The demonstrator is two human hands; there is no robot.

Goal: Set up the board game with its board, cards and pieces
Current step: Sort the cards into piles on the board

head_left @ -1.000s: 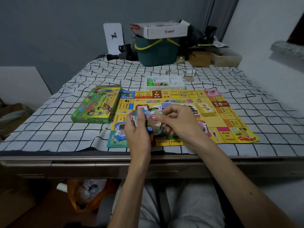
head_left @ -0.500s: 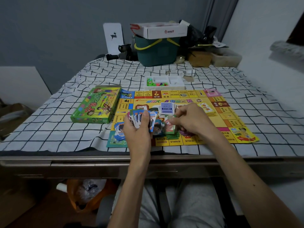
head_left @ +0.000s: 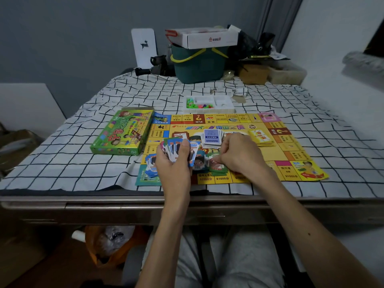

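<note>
Over the desk (head_left: 62, 159), left grip (head_left: 174, 163) clasps a loose card fan (head_left: 173, 145), liable to spill; right grip (head_left: 239, 154) beside pinches a green card (head_left: 217, 167).

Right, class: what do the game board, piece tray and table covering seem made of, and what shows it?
Game board: probably thin printed paper, slight sheen; its edges lie wavy. Piece tray: likely white moulded plastic, formed compartments. Table covering: matte fabric; it wrinkles and creases.
</note>
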